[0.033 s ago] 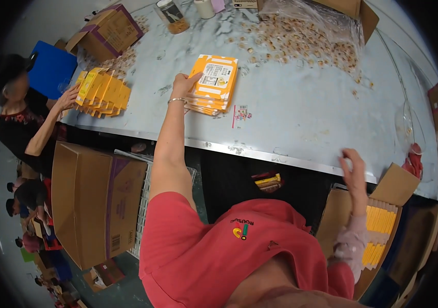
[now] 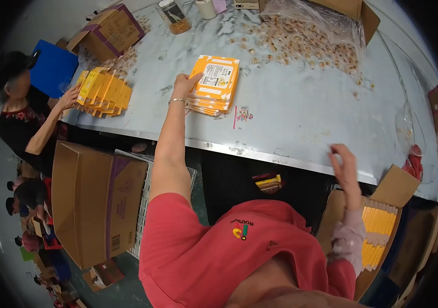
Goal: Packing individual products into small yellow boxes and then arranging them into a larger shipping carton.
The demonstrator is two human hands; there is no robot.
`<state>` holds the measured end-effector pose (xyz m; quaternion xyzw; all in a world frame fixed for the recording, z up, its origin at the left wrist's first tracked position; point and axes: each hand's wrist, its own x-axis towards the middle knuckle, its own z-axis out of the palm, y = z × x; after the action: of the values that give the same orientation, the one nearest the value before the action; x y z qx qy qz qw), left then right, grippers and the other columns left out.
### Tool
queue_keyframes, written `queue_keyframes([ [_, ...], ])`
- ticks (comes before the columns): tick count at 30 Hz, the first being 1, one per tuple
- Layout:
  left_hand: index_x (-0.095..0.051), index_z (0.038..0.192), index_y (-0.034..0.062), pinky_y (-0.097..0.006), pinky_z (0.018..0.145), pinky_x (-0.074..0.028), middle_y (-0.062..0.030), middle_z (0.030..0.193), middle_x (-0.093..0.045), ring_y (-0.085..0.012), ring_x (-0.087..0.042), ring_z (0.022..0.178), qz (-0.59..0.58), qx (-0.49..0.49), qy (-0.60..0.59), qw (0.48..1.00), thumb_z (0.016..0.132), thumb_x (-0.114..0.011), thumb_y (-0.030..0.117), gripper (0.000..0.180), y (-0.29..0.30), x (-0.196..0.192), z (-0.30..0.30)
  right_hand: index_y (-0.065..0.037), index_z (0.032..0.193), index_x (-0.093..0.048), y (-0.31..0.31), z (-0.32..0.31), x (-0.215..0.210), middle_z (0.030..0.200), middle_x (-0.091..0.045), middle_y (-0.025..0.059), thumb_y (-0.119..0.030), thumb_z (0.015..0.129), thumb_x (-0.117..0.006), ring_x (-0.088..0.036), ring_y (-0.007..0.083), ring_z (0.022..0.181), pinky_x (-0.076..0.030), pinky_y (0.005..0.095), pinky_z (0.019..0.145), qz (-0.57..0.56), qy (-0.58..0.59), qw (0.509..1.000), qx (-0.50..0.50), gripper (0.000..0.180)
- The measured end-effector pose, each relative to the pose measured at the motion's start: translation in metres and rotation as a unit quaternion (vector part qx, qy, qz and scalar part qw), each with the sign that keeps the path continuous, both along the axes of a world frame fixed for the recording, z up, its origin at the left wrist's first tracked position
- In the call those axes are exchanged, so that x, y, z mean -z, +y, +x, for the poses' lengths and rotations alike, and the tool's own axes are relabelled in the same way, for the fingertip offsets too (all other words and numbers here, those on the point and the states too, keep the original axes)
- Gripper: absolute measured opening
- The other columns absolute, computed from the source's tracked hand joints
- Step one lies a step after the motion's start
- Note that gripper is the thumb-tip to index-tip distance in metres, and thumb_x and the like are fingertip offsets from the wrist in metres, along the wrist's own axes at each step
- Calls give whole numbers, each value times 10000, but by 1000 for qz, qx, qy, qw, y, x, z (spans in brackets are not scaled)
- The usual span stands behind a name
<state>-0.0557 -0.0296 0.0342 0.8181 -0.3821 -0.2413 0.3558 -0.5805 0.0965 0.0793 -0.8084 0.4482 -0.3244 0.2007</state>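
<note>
My left hand grips the near left edge of a stack of flat orange-yellow cartons on the table, thumb on top and the other fingers hidden beside it. The top carton has a white printed panel and white patches. My right hand is in the air by the table's front edge, fingers apart and loosely bent, nothing visible in it. Below it, an open cardboard box holds rows of upright yellow cartons. A small clear packet with a pink edge lies just right of the stack.
Small wrapped pieces spill from a plastic-lined box at the back. A co-worker at the left touches fanned yellow cartons. A large cardboard box stands below the table's left part. A jar stands at the back.
My right hand has moved a little left, away from the open box, and its fingers have spread. My left hand stays on the stack.
</note>
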Motion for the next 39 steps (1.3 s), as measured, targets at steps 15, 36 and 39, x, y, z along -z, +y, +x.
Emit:
queue_keyframes([
  [15, -588, 888, -15, -184, 632, -369, 50, 746, -521, -29, -432, 712, -178, 268, 105, 941, 921, -527, 172, 200, 85, -103, -96, -76, 1203, -520, -115, 193, -75, 1245, -466, 157, -137, 787, -644, -459, 315, 1128, -390, 389, 912, -301, 37, 948, -95, 438],
  [36, -582, 1092, -38, -242, 735, -474, -79, 949, -654, -81, -578, 833, -130, 352, 224, 899, 901, -570, 293, 382, 83, -83, -231, -58, 1140, -570, -100, 88, -112, 935, -610, 32, -73, 824, -616, -564, 95, 801, -457, 232, 701, -127, -263, 952, -95, 319],
  [39, -479, 1259, 19, -247, 809, -457, -99, 1105, -599, -120, -553, 972, -203, 333, 326, 861, 950, -484, 307, 422, 90, -77, -240, -35, 1168, -573, -69, 70, -79, 1093, -529, 141, -121, 853, -584, -572, 201, 789, -465, 298, 716, -211, -70, 974, 41, 327],
])
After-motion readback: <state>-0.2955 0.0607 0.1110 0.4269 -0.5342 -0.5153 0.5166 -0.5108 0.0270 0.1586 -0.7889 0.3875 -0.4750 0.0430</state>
